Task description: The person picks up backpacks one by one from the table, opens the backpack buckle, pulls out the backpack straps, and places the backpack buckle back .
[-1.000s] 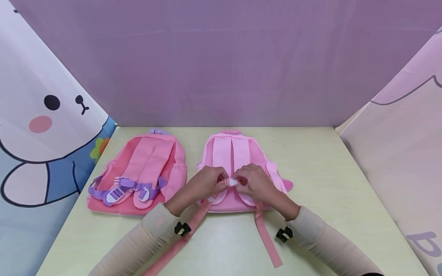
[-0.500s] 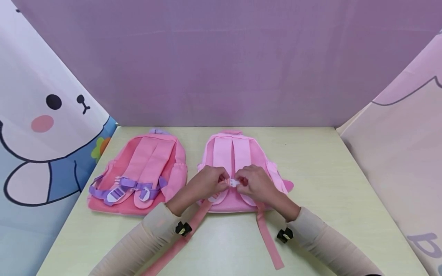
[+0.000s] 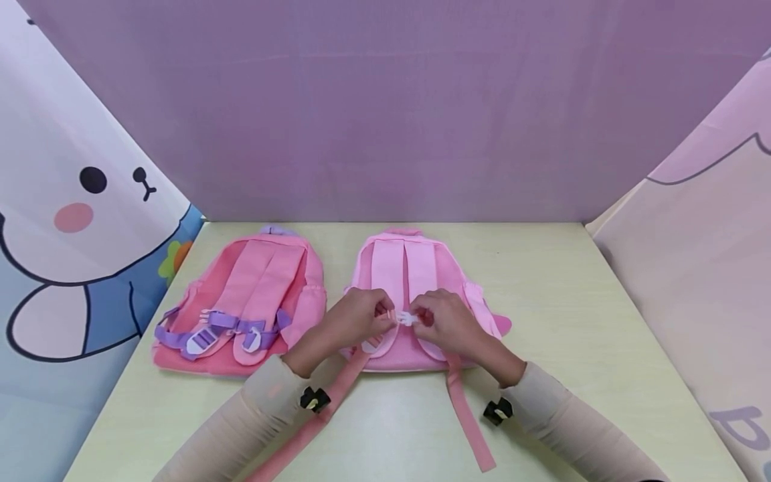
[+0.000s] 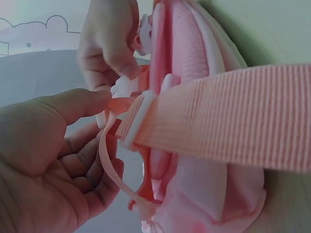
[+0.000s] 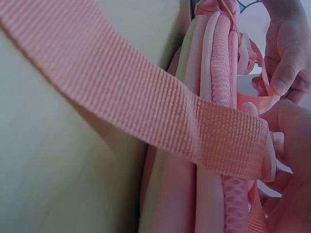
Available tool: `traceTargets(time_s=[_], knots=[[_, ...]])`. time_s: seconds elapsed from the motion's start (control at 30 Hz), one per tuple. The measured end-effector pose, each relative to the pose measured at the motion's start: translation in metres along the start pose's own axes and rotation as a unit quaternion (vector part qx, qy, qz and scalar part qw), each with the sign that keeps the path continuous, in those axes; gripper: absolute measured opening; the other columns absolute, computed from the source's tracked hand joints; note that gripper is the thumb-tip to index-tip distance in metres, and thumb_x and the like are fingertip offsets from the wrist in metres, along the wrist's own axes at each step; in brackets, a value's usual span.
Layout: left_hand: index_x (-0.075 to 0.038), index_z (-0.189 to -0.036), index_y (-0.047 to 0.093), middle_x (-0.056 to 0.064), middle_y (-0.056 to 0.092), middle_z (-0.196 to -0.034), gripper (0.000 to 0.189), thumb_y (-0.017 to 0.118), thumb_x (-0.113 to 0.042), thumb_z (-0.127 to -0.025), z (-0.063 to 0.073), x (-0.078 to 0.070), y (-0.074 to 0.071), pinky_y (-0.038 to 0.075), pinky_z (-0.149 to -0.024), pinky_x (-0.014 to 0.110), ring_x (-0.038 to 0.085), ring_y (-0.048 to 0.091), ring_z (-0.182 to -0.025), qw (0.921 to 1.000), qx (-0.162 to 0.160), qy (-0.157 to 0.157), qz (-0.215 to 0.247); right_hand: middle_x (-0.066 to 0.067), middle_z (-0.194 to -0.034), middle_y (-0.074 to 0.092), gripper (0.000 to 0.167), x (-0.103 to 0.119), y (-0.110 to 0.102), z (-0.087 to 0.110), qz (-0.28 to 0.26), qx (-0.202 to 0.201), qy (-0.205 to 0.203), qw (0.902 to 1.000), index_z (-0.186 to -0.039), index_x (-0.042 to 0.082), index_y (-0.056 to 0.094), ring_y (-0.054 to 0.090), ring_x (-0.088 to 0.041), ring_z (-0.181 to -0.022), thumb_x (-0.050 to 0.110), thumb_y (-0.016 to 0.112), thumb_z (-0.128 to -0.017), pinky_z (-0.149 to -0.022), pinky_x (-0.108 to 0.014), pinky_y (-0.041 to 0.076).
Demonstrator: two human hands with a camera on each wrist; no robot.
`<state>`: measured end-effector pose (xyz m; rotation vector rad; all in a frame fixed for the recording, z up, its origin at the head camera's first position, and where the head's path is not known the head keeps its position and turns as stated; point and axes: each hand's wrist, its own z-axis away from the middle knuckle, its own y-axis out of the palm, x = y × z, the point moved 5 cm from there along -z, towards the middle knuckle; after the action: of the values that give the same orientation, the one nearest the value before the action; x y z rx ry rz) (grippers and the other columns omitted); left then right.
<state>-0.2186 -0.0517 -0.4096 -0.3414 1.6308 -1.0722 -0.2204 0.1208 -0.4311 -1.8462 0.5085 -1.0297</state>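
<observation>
A light pink backpack (image 3: 388, 264) lies with its shoulder straps up in the middle of the table. Over these straps, both hands hold a narrow chest strap with a white plastic buckle (image 3: 406, 318). My left hand (image 3: 359, 313) pinches the peach webbing strap (image 4: 121, 104) between thumb and fingers, left of the buckle. From the right, my right hand (image 3: 448, 317) pinches the buckle's other end, its fingertips covering part of it. Prong-like shapes show on the white piece, facing the left hand. Right beside the left fingertips, a wide adjuster strap (image 4: 228, 116) crosses the left wrist view.
To the left lies a darker pink backpack (image 3: 265, 274) with purple straps (image 3: 224, 320) and white buckles. Two loose strap tails, left (image 3: 301, 438) and right (image 3: 466, 422), run toward the table's (image 3: 572, 321) front. A purple panel (image 3: 385, 120) stands behind.
My left hand has shifted slightly left. More of the white buckle, with its prong-like shapes, shows between the fingertips than a second ago. The right hand stays nearly where it was.
</observation>
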Motion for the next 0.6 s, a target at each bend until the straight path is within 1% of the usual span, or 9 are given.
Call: traceTargets(time_s=[0.2,0.4,0.47,0.6], knots=[[-0.008,-0.101,0.071,-0.001,0.070,-0.083,0.020,0.080,-0.020,-0.088,0.0013,0.0000,-0.0056,0.050,-0.061,0.017,0.005,0.059,-0.069,1.0000,-0.006,0.001,-0.005,0.008,-0.081,0.062,0.021,-0.0001,0.0023,0.0008,0.002,0.030,0.013,0.9995,-0.106,0.016,0.074,0.051,-0.010,-0.081,0.018,0.075,-0.084,-0.074,-0.028,0.044],[-0.008,-0.101,0.070,-0.002,0.069,-0.082,0.020,0.079,-0.020,-0.088,0.0011,0.0006,-0.0059,0.050,-0.060,0.017,0.005,0.058,-0.069,1.0000,-0.001,-0.001,-0.001,0.004,-0.099,0.070,0.026,0.0012,0.0011,0.0008,-0.006,0.039,0.016,0.9991,-0.112,0.015,0.072,0.060,-0.011,-0.092,0.020,0.076,-0.087,-0.081,-0.031,0.052],[-0.008,-0.101,0.070,-0.002,0.069,-0.083,0.020,0.079,-0.020,-0.088,0.0009,0.0008,-0.0054,0.050,-0.060,0.017,0.005,0.059,-0.069,1.0000,-0.001,-0.002,0.002,0.003,-0.102,0.071,0.026,0.0019,0.0003,0.0008,-0.014,0.042,0.017,0.9989,-0.113,0.015,0.071,0.062,-0.012,-0.095,0.019,0.075,-0.087,-0.083,-0.031,0.053],[-0.007,-0.102,0.070,-0.001,0.070,-0.083,0.020,0.079,-0.020,-0.088,0.0002,0.0004,-0.0048,0.051,-0.060,0.017,0.005,0.059,-0.069,1.0000,0.000,0.001,0.006,0.002,-0.105,0.071,0.028,0.0049,-0.0020,0.0009,-0.031,0.043,0.015,0.9985,-0.115,0.014,0.070,0.063,-0.014,-0.096,0.017,0.074,-0.087,-0.083,-0.032,0.054]])
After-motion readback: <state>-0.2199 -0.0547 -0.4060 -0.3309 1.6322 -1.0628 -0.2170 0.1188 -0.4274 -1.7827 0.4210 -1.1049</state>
